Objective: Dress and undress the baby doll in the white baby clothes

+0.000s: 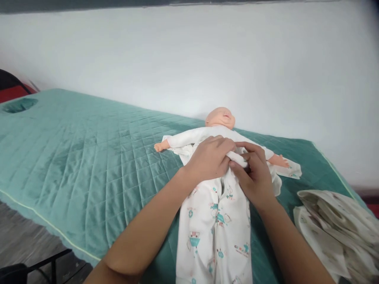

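A baby doll (220, 117) lies on its back in a white long-sleeved top, its arms spread to both sides. White printed baby trousers (217, 232) cover its legs and run toward me. My left hand (211, 157) lies over the doll's belly with its fingers curled around the trousers' waistband. My right hand (255, 173) pinches the rolled white waistband (237, 158) between thumb and fingers, close beside the left. Under the doll's arms, a printed garment (288, 169) is spread out. The fingertips of my left hand are partly hidden.
A green quilted cover (97, 165) spreads over the bed, with a face hole (20, 105) at the far left. Folded cloth (334, 232) lies in a pile at the right. A white wall (177, 59) stands behind the bed.
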`<action>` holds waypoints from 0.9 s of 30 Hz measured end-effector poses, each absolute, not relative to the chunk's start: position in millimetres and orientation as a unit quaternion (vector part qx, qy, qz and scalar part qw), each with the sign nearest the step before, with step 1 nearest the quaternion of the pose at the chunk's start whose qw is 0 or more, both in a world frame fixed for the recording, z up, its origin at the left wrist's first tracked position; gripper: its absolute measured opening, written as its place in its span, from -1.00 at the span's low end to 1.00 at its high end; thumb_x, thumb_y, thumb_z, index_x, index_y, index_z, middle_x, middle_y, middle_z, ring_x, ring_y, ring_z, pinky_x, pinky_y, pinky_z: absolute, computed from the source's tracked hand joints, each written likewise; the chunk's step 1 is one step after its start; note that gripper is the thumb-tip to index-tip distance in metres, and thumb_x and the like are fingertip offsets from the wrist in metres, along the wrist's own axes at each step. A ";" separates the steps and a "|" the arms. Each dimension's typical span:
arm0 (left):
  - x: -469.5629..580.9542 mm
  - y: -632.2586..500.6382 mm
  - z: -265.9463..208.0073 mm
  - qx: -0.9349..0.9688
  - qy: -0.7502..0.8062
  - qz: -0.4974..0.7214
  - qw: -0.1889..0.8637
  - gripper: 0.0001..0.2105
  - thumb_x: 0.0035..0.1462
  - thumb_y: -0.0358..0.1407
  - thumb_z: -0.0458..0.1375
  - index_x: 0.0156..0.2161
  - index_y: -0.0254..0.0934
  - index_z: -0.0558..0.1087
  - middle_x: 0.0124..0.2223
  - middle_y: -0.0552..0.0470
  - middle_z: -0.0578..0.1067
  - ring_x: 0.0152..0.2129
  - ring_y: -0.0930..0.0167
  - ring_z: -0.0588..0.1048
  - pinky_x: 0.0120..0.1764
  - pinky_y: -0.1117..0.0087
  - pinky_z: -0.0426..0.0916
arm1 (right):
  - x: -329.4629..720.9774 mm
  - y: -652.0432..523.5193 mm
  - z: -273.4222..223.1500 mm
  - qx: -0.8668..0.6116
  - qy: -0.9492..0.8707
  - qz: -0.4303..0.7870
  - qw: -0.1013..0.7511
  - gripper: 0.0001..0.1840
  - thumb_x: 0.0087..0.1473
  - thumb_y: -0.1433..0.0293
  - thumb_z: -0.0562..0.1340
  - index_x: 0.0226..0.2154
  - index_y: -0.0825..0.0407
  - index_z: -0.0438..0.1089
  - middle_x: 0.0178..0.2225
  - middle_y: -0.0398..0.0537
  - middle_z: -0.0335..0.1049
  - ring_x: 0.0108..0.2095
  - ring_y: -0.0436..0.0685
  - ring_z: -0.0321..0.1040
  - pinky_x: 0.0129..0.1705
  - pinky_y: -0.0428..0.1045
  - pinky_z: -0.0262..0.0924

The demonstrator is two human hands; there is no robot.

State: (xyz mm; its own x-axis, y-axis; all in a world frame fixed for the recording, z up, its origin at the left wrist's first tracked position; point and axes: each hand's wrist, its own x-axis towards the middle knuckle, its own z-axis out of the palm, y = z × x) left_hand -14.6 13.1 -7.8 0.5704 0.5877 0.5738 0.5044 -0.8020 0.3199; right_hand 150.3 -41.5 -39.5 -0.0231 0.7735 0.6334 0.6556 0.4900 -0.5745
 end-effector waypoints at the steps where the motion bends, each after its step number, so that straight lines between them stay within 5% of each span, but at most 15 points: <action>1: -15.4 13.0 -8.8 0.886 0.301 0.348 0.051 -0.83 0.08 -0.45 -0.02 -0.23 -0.23 0.34 -0.28 -0.03 0.49 -0.29 0.31 0.42 -0.18 0.27 0.31 | 149.9 -42.1 -39.6 -0.496 -0.717 0.033 0.490 -0.88 0.16 0.27 0.24 -0.30 -0.05 0.32 0.06 0.06 0.34 0.06 0.28 0.29 -0.13 0.15 0.30; 7: -16.8 9.7 -19.9 0.881 0.307 0.360 -0.012 -0.64 0.10 -0.42 -0.07 -0.01 -0.24 0.39 -0.14 -0.08 0.54 -0.22 0.28 0.48 -0.12 0.25 0.29 | 151.4 -48.0 -42.2 -0.473 -0.740 -0.058 0.475 -0.90 0.15 0.31 0.24 -0.33 -0.07 0.28 -0.30 -0.07 0.43 -0.33 0.13 0.39 -0.36 0.02 0.23; 11: -25.1 10.6 -35.8 0.863 0.338 0.374 -0.037 -0.68 0.22 -0.31 -0.09 -0.03 -0.19 0.45 -0.17 -0.09 0.56 -0.19 0.27 0.48 -0.09 0.22 0.26 | 153.8 -49.6 -44.3 -0.515 -0.731 -0.067 0.442 -0.86 0.13 0.23 0.23 -0.36 -0.07 0.33 -0.46 -0.15 0.39 -0.47 0.09 0.33 -0.41 0.00 0.17; 17: -49.7 9.0 -50.2 0.763 0.450 0.462 0.039 -0.84 0.14 -0.32 0.01 -0.37 -0.19 0.45 -0.37 -0.04 0.50 -0.30 0.31 0.44 -0.13 0.23 0.31 | 156.6 -46.7 -48.7 -0.551 -0.724 -0.029 0.415 -0.84 0.12 0.20 0.21 -0.30 -0.09 0.40 -0.35 -0.12 0.49 -0.36 0.14 0.41 -0.27 0.03 0.24; 21: -54.9 -2.8 -49.4 0.665 0.465 0.570 0.131 -0.91 0.02 -0.38 0.07 -0.49 -0.20 0.32 -0.33 0.02 0.49 -0.26 0.36 0.45 -0.09 0.28 0.36 | 157.8 -44.3 -49.7 -0.563 -0.719 -0.002 0.408 -0.83 0.12 0.23 0.19 -0.25 -0.09 0.41 -0.30 -0.11 0.51 -0.26 0.19 0.44 -0.18 0.06 0.23; 27: -62.1 -27.6 -50.0 0.526 0.463 0.647 0.301 -0.79 -0.16 -0.44 0.19 -0.59 -0.26 0.21 -0.45 0.13 0.41 -0.42 0.47 0.39 -0.27 0.44 0.31 | 157.5 -41.6 -44.8 -0.592 -0.700 0.041 0.397 -0.81 0.02 0.28 0.16 -0.31 -0.06 0.43 -0.27 -0.10 0.52 -0.23 0.22 0.43 -0.15 0.09 0.22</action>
